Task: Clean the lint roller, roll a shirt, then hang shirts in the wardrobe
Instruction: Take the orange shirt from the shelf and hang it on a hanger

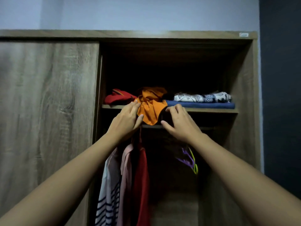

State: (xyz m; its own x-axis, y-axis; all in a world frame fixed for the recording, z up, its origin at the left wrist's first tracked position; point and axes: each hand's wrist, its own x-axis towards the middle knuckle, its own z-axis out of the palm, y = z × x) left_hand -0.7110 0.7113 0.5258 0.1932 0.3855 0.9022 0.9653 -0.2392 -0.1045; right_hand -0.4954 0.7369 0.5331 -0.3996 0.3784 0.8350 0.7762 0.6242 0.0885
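A: What is being handled, and where is it kept?

B: The wardrobe (244, 95) is stood open on its right half. On its shelf (211, 110) a crumpled orange shirt (149, 108) is lodged between a red garment (117, 97) and a folded blue one (203, 105), with its lower corner spilled over the shelf edge. Below, hung shirts (141, 168) and spare hangers (189, 159) are seen.

A: How should it be taken down well?

B: The bundle is best gathered from both sides and drawn straight forward, so that the neighbouring stacks are not dragged off.

A: And the hands?

B: The left hand (128, 118) is laid against the shirt's left side, fingers nearly straight, thumb pressed to the cloth. The right hand (180, 123) is set just beside the shirt at the shelf edge, fingers bent; whether cloth is gripped cannot be told.
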